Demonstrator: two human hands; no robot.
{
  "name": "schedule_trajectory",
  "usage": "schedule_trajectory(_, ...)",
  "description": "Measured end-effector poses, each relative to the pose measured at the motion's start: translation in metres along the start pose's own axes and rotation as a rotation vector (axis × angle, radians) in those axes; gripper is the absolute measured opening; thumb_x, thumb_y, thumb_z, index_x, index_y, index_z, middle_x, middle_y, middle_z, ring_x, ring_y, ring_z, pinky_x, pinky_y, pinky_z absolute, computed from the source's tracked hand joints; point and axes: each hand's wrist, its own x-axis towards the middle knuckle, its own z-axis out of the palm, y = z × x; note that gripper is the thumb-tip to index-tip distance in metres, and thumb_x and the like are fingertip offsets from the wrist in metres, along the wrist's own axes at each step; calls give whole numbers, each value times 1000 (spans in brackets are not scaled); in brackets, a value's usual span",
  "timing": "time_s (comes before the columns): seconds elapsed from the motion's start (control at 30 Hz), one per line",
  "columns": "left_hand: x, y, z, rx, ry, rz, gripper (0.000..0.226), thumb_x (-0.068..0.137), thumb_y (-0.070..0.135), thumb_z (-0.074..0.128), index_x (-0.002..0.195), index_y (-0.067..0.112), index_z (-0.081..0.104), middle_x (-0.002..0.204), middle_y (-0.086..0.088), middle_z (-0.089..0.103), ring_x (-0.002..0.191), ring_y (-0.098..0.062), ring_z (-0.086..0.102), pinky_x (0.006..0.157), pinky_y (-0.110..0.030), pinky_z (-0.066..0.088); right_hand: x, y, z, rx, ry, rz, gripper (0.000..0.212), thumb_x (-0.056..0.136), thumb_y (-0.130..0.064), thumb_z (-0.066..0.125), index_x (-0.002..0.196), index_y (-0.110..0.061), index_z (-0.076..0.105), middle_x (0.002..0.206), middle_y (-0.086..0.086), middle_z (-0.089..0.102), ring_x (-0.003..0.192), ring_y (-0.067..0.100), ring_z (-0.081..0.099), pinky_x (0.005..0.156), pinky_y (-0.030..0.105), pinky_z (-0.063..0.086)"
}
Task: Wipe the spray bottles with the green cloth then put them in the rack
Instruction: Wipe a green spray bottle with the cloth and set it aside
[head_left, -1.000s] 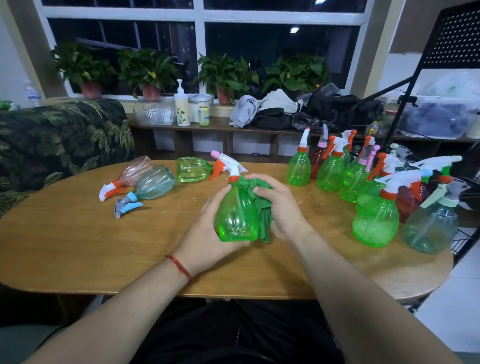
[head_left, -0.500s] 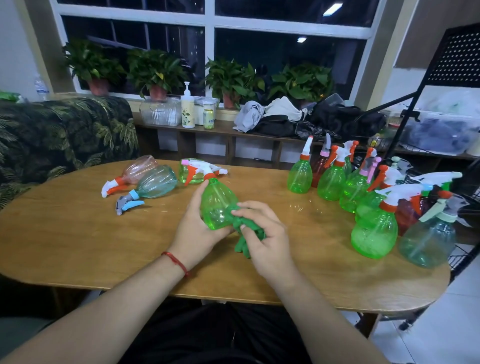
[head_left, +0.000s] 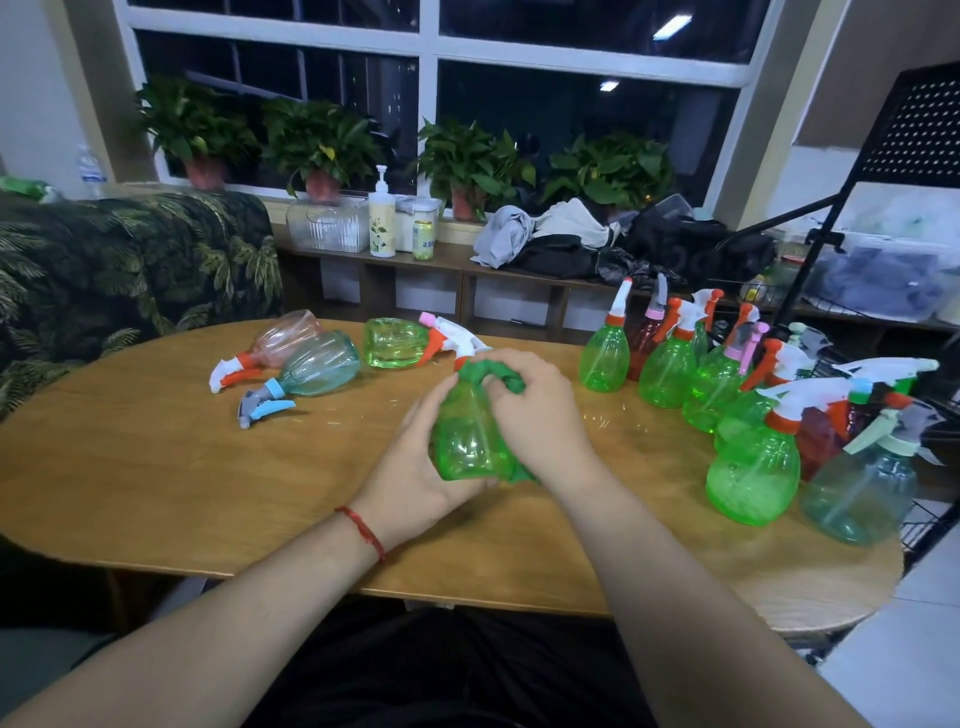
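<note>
Cloth (head_left: 493, 371) is climbing from base to neck, right hand (head_left: 535, 410) pinching it there, left hand (head_left: 415, 467) gripping the upright bottle (head_left: 467, 441) over the table (head_left: 156, 467): wiping step, probably needing the trigger next.

Both forearms are bare. A thin red string bracelet (head_left: 363, 531) circles the left wrist. Black clothing (head_left: 447, 670) covers the lap.

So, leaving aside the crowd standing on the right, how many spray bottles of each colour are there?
Green: 2 (held bottle with the cloth on it, lying green bottle)
Pink: 1 (pink bottle)
Teal: 1 (teal bottle)
Total: 4
</note>
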Motion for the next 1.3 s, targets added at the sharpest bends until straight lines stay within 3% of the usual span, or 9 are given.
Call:
schedule_trajectory(0.1,-2,2,-4,-29,-15,-12,116,68,39,101,162,39,33,159,15,47,148,-10,47,123,-38,40,13,6,-8,297,-90,167,30,99,-4,64,108,-25,83,113,-3,80,110,22,73,106,48,57)
schedule_trajectory(0.23,-5,8,-6,-58,-21,4,111,71,15,98,161,26,35,149,30,52,142,-2,51,116,-20,42,8,13,-10,720,-154,276,32,100,7,54,116,-7,78,119,19,77,102,29,73,93,42,61)
schedule_trajectory(0.33,-5,9,-6,-53,-43,0,111,71,20,99,162,28,34,150,25,54,141,-5,54,115,-23,44,2,20,-10,849,-165,310,35,100,8,49,117,-6,77,126,20,75,107,32,73,96,47,60)
schedule_trajectory(0.5,-5,3,-2,-1,-79,-14,117,69,33,102,162,39,31,154,20,52,142,-5,52,121,-37,43,-1,28,-6,593,-75,197,35,98,8,55,108,-13,81,118,12,78,107,28,72,104,55,57)
schedule_trajectory(0.73,-1,-7,2,59,-28,12,118,68,45,98,163,27,31,160,4,47,147,-16,48,121,-49,42,1,12,-2,-18,-26,-327,36,85,-4,60,107,-23,82,116,-7,70,119,7,65,109,25,48)
schedule_trajectory(0.87,-2,-4,-2,27,-36,45,118,71,29,101,165,31,30,164,8,43,150,-14,45,124,-50,39,8,5,-8,151,-19,-98,36,88,1,63,100,-26,84,113,-5,74,109,6,68,100,24,52)
schedule_trajectory(1.0,-6,1,-4,-20,-71,59,116,73,20,100,164,30,30,157,16,49,146,-10,49,124,-40,40,13,9,-18,515,-81,200,35,91,11,58,96,-12,85,113,5,81,97,21,73,84,36,61)
schedule_trajectory(1.2,-6,8,-4,-51,-27,114,115,69,14,100,162,20,32,155,18,52,146,-11,50,121,-26,37,11,12,-14,733,-120,422,31,95,11,54,104,-3,79,95,18,77,76,26,69,69,34,61)
schedule_trajectory(1.3,-6,8,-2,-63,-54,110,117,68,18,101,162,22,32,154,24,50,146,-7,48,119,-20,36,5,17,-7,761,-54,415,30,95,10,53,108,0,78,96,18,76,82,28,67,75,37,58)
